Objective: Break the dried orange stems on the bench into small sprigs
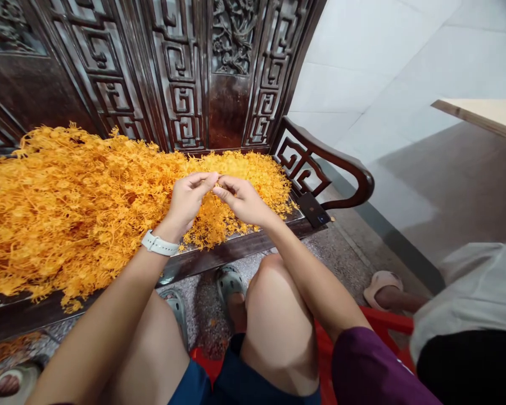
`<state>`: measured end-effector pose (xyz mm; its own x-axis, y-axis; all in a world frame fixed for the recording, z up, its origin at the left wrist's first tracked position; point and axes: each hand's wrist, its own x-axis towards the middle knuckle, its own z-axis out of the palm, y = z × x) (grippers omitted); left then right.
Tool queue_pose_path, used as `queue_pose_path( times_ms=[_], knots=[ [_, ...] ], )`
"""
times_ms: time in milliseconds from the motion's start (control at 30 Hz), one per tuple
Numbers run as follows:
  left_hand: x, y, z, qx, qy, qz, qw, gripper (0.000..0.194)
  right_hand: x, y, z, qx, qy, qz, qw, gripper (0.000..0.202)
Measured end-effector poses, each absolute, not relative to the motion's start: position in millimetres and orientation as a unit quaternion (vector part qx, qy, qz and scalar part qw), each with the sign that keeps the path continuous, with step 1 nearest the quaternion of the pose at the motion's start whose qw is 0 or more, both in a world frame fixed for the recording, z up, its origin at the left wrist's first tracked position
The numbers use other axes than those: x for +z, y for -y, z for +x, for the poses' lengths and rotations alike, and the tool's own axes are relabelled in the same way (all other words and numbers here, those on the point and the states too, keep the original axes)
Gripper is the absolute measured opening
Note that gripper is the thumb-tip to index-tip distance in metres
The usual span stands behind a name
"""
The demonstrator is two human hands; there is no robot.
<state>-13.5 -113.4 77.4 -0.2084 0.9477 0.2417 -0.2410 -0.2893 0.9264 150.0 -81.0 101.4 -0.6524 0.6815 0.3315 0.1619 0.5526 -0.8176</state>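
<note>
I see both forearms stretched forward, the left hand (190, 198) and the right hand (243, 201) with fingertips close together, thumbs drawn near the fingers — whether they pinch something small, I cannot tell. I count one watch (160, 243), one phone (313, 210), one bench (236, 247); the orange flowers (93, 208) are too many. They lie on the bench — beneath the fingertips and to both sides.

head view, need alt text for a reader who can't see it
A person's left hand and right hand are close together by a large heap of orange pieces on a carved wooden bench. A dark phone lies near the armrest.
</note>
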Motion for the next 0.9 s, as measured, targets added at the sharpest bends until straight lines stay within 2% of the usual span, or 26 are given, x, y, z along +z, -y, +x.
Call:
queue_pose_path(
  times_ms=[167, 367, 433, 500, 533, 600, 633, 667, 700, 767, 833, 900],
  knots=[
    [75.9, 111.8, -14.1, 0.69, -0.41, 0.361, 0.476, 0.01, 105.8, 91.6, 142.0, 0.403, 0.82, -0.265, 0.309, 0.052],
    [81.6, 123.2, -2.9, 0.717, -0.413, 0.303, 0.472, 0.015, 116.7, 90.2, 144.1, 0.411, 0.839, -0.214, 0.286, 0.049],
    [83.4, 120.6, -4.8, 0.732, -0.405, 0.3, 0.459, 0.019, 118.2, 97.2, 143.1, 0.448, 0.831, -0.19, 0.269, 0.042],
    [83.2, 111.5, -15.1, 0.746, -0.416, 0.271, 0.443, 0.024, 119.1, 116.1, 136.3, 0.537, 0.821, -0.088, 0.17, 0.03],
    [82.3, 105.5, -23.1, 0.752, -0.433, 0.24, 0.435, 0.026, 119.9, 129.0, 131.2, 0.588, 0.804, -0.005, 0.081, 0.023],
    [79.6, 94.2, -41.4, 0.742, -0.466, 0.209, 0.434, 0.025, 124.0, 154.5, 121.3, 0.612, 0.769, 0.171, -0.07, 0.022],
    [78.2, 90.4, -50.0, 0.738, -0.46, 0.221, 0.442, 0.025, 127.3, 163.5, 118.4, 0.611, 0.754, 0.22, -0.101, 0.023],
    [77.1, 88.3, -57.3, 0.739, -0.443, 0.23, 0.451, 0.024, 131.4, 168.0, 117.8, 0.619, 0.744, 0.236, -0.088, 0.022],
    [76.6, 88.0, -62.7, 0.744, -0.419, 0.243, 0.46, 0.024, 135.5, 167.0, 119.7, 0.635, 0.743, 0.206, -0.035, 0.018],
    [77.3, 91.4, -67.9, 0.756, -0.367, 0.258, 0.476, 0.024, 141.8, 149.1, 130.2, 0.672, 0.72, 0.063, 0.163, 0.009],
    [80.0, 96.6, -67.3, 0.755, -0.335, 0.27, 0.494, 0.024, 141.5, 116.9, 144.7, 0.683, 0.611, -0.104, 0.386, 0.017],
    [83.1, 100.3, -64.3, 0.743, -0.326, 0.283, 0.512, 0.024, 133.7, 83.2, 157.0, 0.693, 0.491, -0.22, 0.481, 0.031]
  ],
)
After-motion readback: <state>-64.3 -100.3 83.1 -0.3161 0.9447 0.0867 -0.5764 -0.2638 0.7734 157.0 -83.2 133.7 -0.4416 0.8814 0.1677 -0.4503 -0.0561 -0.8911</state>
